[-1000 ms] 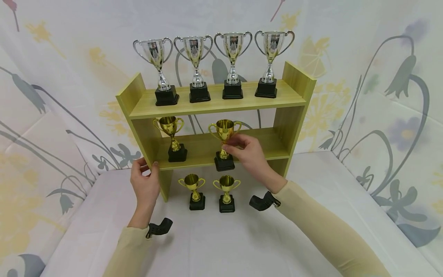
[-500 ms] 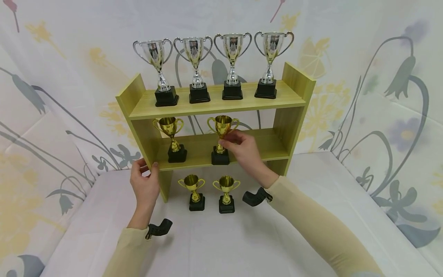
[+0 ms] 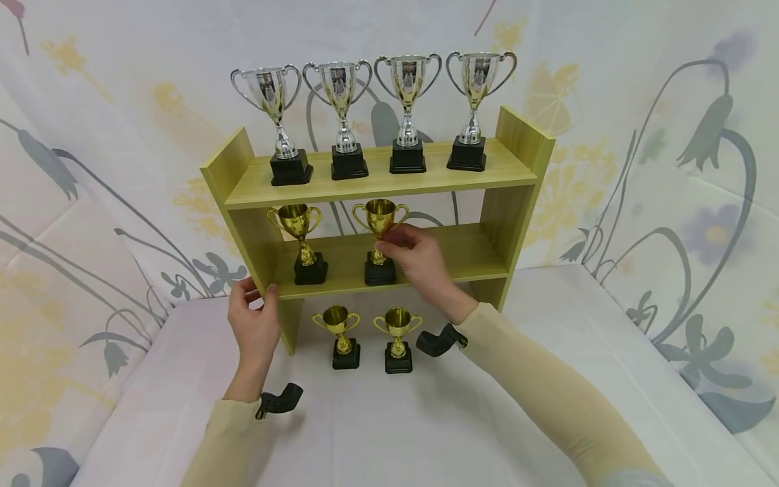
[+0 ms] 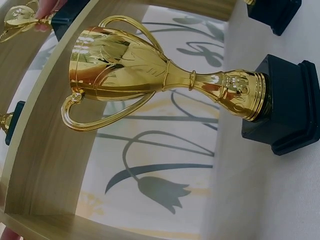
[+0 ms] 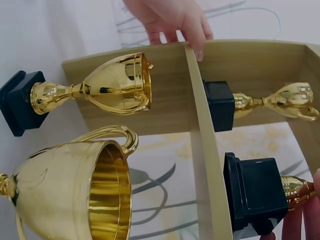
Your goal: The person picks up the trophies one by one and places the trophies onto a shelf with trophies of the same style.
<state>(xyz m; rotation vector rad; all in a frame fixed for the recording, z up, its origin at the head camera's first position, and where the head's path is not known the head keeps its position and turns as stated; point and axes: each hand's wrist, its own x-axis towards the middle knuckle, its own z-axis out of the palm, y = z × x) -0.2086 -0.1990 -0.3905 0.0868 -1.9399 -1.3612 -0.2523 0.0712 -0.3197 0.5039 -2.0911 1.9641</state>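
Note:
My right hand (image 3: 420, 260) pinches the stem of a gold trophy cup (image 3: 380, 215) at the middle board of the wooden shelf (image 3: 383, 193). Its black base (image 5: 257, 190) is at that board; I cannot tell if it bears fully on it. Left of it, another gold trophy (image 3: 297, 222) stands upright on the same board. My left hand (image 3: 254, 325) holds the shelf's left side panel, thumb at the front edge and fingers around the outer side. Two more gold trophies, a left one (image 3: 337, 321) and a right one (image 3: 398, 323), stand on the table before the shelf.
Several silver trophies (image 3: 408, 81) stand in a row on the top board. A white cloth (image 3: 389, 433) covers the table. Behind and beside the shelf hangs a flower-patterned cloth (image 3: 669, 203). The middle board's right part (image 3: 481, 250) is bare.
The right hand has carried the gold trophy leftward and slightly up, from in front of the shelf to the middle board. The left hand keeps its hold on the side panel.

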